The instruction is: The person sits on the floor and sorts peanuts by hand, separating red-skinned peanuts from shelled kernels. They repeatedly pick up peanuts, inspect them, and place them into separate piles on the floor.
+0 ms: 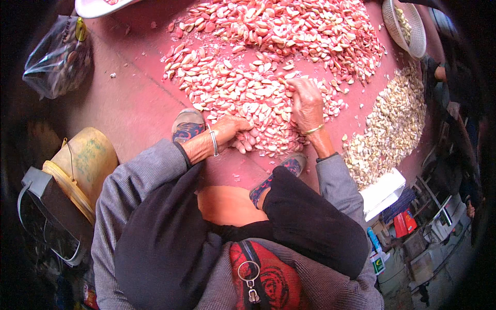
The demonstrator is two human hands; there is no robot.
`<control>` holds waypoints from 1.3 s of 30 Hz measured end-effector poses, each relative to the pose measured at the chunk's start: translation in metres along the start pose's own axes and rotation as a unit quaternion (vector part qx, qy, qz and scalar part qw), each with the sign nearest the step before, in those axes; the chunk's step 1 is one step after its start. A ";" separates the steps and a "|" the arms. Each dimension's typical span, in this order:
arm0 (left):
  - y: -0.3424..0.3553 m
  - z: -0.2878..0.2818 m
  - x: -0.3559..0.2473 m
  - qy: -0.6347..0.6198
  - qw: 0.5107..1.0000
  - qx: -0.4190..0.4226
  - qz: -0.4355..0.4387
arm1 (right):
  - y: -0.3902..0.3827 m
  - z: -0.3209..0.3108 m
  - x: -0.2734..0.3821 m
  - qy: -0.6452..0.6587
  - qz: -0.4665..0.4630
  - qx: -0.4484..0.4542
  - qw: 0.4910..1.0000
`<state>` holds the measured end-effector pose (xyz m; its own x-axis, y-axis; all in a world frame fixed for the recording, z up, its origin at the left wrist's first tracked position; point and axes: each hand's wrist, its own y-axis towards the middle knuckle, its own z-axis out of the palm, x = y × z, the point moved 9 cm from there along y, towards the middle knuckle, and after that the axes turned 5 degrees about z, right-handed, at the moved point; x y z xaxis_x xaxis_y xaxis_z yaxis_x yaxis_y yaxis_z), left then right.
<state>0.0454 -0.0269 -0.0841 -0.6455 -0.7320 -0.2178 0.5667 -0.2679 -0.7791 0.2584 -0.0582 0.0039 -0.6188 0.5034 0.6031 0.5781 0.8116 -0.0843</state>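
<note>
Clove-shaped pieces, pink and cream, lie in a spread pile (217,85) on the red floor in front of me. My left hand (227,132) rests low at the near left edge of this pile. Its thumb stands apart from the bent fingers, whose tips are among the pieces. Farther right, my right hand (307,103) is over the pile with its fingers curled in and the thumb side close to them. Whatever may be between those fingertips is too small to make out. Both wrists carry bangles, and my shoes stand on either side of the near pieces.
A thicker pink heap (289,26) lies beyond. To the right are a tan heap of pieces (395,121), a white foam box (382,194) and a pale colander (414,44). At left stand a yellowish bucket (93,160) and a clear plastic bag (62,59). A white basin (98,8) is far left.
</note>
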 end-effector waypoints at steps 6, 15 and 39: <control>0.000 -0.002 0.004 -0.022 1.000 0.004 -0.008 | 0.016 0.058 0.066 -0.027 -0.174 0.048 0.983; -0.001 -0.005 0.009 -0.019 1.000 0.002 -0.015 | 0.034 0.059 0.037 -0.159 -0.137 -0.033 0.977; 0.001 -0.007 0.009 -0.024 1.000 -0.003 -0.007 | 0.028 -0.007 -0.034 -0.134 -0.039 -0.072 0.988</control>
<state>0.0362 -0.0295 -0.0908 -0.6278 -0.7574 -0.1794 0.5557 -0.2747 -0.7847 0.2996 -0.0543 -0.0129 -0.7718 0.5176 0.3693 0.5814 0.8097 0.0802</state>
